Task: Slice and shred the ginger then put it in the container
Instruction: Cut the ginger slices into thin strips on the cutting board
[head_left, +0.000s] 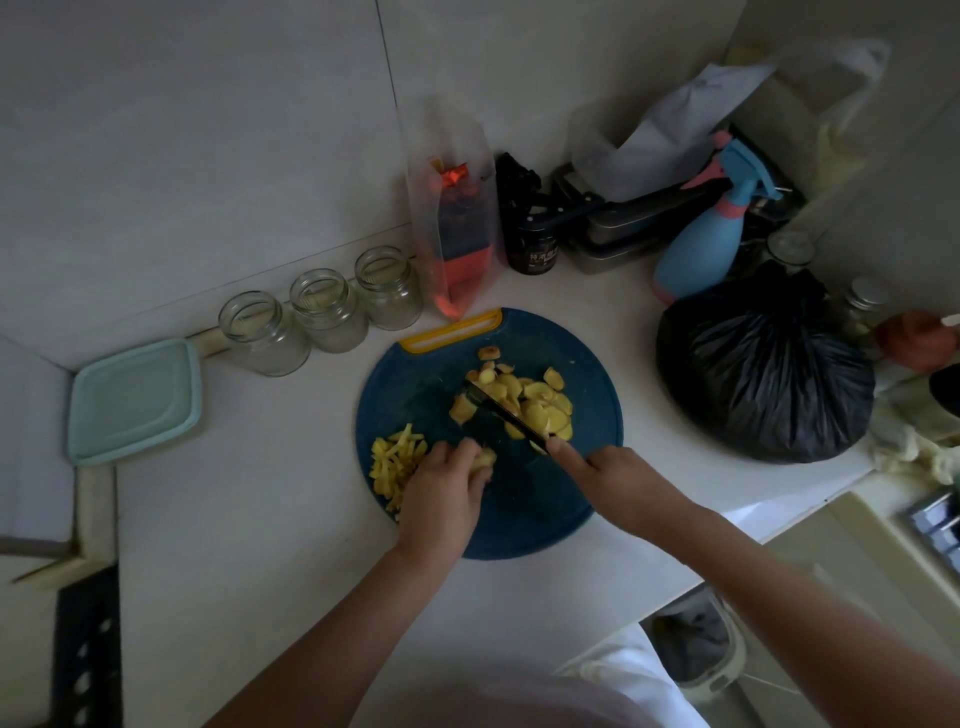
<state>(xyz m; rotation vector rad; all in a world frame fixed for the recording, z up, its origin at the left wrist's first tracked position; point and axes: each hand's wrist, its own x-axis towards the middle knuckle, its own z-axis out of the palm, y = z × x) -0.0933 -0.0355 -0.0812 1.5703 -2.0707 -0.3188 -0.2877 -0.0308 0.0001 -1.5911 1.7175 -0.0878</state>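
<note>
A round dark blue cutting board (519, 514) with a yellow handle lies on the white counter. A pile of ginger slices (540, 405) sits on its far right part. Thin ginger shreds (395, 457) lie at its left edge. My left hand (441, 493) presses a small stack of ginger slices (483, 460) onto the board. My right hand (618, 480) holds a dark knife (506, 415), index finger along its spine, the blade pointing up-left across the slices. A pale green lidded container (135, 400) rests at the left.
Three glass jars (322, 312) without lids line the back wall. Behind the board stand a clear snack bag (457, 234), a dark jar (535, 249) and a blue spray bottle (701, 244). A full black plastic bag (763, 369) sits right of the board.
</note>
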